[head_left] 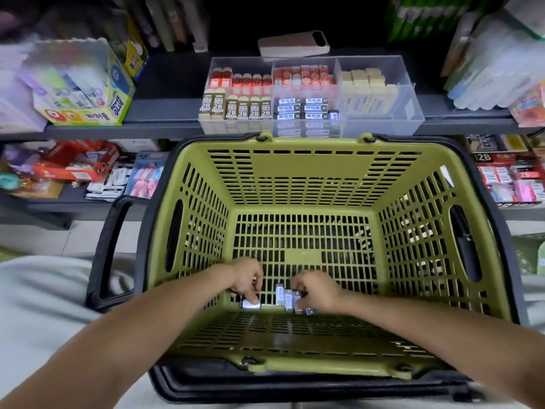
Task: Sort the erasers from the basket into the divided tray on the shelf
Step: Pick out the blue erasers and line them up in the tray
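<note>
A green plastic basket (303,169) with black handles sits in front of me. A few blue-white wrapped erasers (282,295) lie at its near bottom edge. My left hand (244,277) reaches down inside, fingers curled, pinching one eraser (250,304). My right hand (317,289) is beside it, fingers curled round several erasers (298,302). On the shelf beyond stands the clear divided tray (413,119), its compartments holding red, 2B, blue and cream erasers in rows.
A Power Glue box (97,107) stands on the shelf left of the tray, a pink-white device (293,44) behind it. Packaged stationery (73,169) fills the lower shelf on both sides. My grey-clad lap lies under the basket.
</note>
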The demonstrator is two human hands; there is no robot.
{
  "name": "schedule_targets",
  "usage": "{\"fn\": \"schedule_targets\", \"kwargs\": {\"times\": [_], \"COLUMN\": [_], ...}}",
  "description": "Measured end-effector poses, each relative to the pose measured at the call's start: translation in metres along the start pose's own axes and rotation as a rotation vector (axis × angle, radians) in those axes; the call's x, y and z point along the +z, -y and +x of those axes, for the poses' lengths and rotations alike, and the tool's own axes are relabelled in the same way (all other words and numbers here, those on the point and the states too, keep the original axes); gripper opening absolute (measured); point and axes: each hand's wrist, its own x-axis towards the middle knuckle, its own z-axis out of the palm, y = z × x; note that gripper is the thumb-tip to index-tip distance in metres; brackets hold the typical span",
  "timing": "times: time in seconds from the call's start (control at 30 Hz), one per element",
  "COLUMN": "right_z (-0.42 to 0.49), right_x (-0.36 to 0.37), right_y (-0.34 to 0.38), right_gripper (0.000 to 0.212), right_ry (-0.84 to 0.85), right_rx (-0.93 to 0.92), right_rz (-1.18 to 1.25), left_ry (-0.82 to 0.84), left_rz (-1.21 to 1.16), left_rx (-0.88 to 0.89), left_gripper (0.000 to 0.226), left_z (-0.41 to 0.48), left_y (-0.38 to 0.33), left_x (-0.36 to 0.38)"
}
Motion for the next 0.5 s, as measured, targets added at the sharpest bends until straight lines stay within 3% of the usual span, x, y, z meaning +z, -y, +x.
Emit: {"fn": "schedule_targets", "kwargs": {"times": [0.23,0.37,0.5], "right_z": [-0.003,-0.004,-0.005], "right_x": [0.0,0.0,-0.003], "right_y": [-0.007,-0.005,-0.007], "right_gripper": [0.042,0.024,0.03], "right_ry": [0.056,0.082,0.061], "right_rx": [0.094,0.084,0.082], "right_rz": [0.235,0.235,0.28], "left_ry": [0.034,0.065,0.092], "left_rz": [-0.008,-0.021,-0.096], "left_rx": [-0.016,-0.037,-0.039], "left_gripper": [0.032,0.03,0.029], "left_z": [-0.003,-0.004,-0.005], "left_y": [-0.006,-0.003,0.0], "left_x": [0.022,0.021,0.018]}}
